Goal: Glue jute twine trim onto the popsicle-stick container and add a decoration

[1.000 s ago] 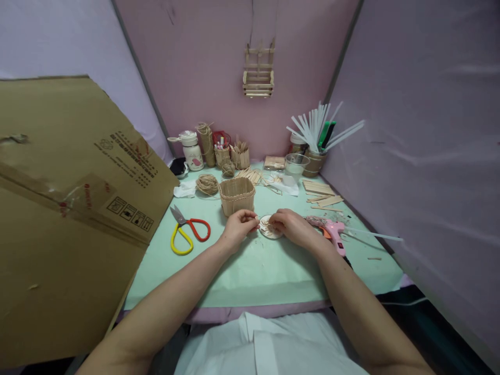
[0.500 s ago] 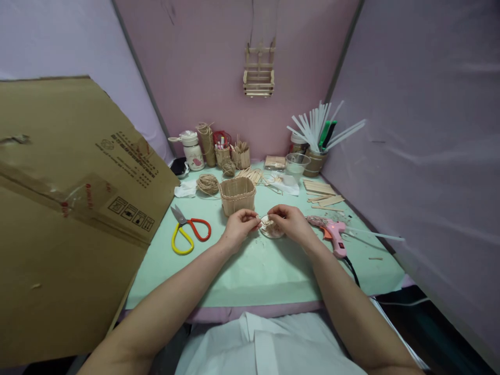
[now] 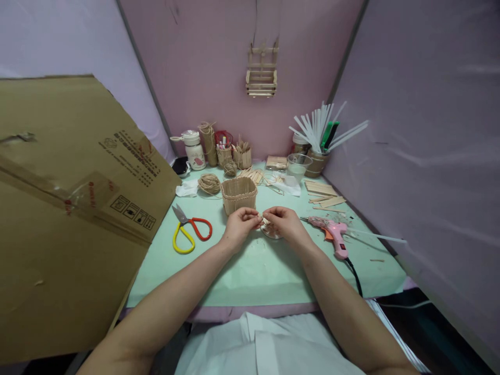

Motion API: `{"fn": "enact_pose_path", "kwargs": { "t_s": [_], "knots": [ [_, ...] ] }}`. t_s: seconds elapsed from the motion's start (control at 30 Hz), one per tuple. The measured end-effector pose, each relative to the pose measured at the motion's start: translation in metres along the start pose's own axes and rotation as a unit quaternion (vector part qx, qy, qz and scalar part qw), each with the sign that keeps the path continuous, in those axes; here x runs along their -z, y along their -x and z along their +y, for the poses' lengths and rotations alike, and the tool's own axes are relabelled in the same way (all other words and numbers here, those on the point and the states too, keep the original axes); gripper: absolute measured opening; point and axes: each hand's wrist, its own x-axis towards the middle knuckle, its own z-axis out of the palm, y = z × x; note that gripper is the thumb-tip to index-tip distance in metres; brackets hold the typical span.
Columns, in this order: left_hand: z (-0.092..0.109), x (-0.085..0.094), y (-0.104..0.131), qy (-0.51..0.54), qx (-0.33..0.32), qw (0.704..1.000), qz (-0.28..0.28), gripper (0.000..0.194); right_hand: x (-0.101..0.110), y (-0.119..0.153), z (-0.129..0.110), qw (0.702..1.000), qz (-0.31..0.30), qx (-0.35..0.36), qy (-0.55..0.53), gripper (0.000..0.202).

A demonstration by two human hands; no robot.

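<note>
My left hand [image 3: 242,225] and my right hand [image 3: 284,223] meet almost fingertip to fingertip over a small round dish [image 3: 272,232] holding bits I cannot make out. Both hands are closed in a pinch; whatever lies between the fingertips is too small to name. Just behind the left hand stands a square woven twine basket [image 3: 239,194]. Right of the right hand, a pink hot glue gun [image 3: 333,230] lies on its side, a glue stick [image 3: 377,235] poking from its back. To the left lie scissors [image 3: 187,225] with one yellow and one red handle.
A large cardboard sheet [image 3: 78,219] leans along the left side. Twine balls [image 3: 209,184], a white bottle [image 3: 194,150], a clear cup [image 3: 299,165] and a pot of glue sticks [image 3: 317,160] line the back. Flat wooden sticks [image 3: 324,188] lie at the right. A stick rack [image 3: 261,78] hangs on the wall.
My right hand has moved slightly left, so its fingertips are nearer the left hand's and cover more of the dish. The whole view has shifted a little.
</note>
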Motion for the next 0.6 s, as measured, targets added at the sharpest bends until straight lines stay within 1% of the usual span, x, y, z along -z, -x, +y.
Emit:
{"fn": "enact_pose_path", "kwargs": {
  "t_s": [0.3,0.6],
  "knots": [
    [-0.0016,-0.0007,-0.0002,-0.01,-0.002,1.0,0.0,0.039,-0.0022,0.0019,0.0,0.999,-0.006,-0.021,-0.034,0.024],
    [-0.0046,-0.0009,-0.0021,-0.025,-0.021,0.999,0.011,0.037,-0.005,0.0018,0.0006,0.999,-0.005,-0.03,-0.031,0.022]
  ]
}}
